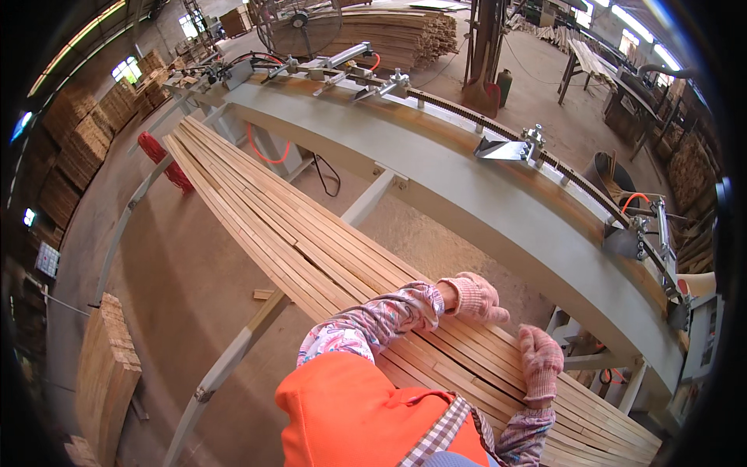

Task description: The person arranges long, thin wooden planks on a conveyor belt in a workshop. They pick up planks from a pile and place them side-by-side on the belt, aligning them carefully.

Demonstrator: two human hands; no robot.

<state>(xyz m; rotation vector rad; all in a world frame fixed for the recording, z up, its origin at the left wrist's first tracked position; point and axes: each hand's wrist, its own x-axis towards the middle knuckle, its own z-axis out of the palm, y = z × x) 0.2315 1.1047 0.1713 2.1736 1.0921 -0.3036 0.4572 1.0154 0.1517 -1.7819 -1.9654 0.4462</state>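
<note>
A long bed of narrow pale wooden strips [311, 241] runs from the far left to the lower right in front of me. Narrow dark gaps show between some strips. My left hand [472, 297], in a pink knit glove, is over the far edge of the bed with its fingers bent toward the right. Close by on its right, my right hand [541, 356], gloved alike, is closed above the strips. A small space separates the two hands. Whatever lies within the fingers of either hand is hidden.
Beyond the strips stands a long grey machine beam [436, 179] with a toothed rail and metal clamps [506, 148]. Grey support bars [233, 358] reach out underneath. A stack of boards [109, 366] stands at left, red strapping [165, 162] hangs near the far end, and a fan [299, 22] is behind.
</note>
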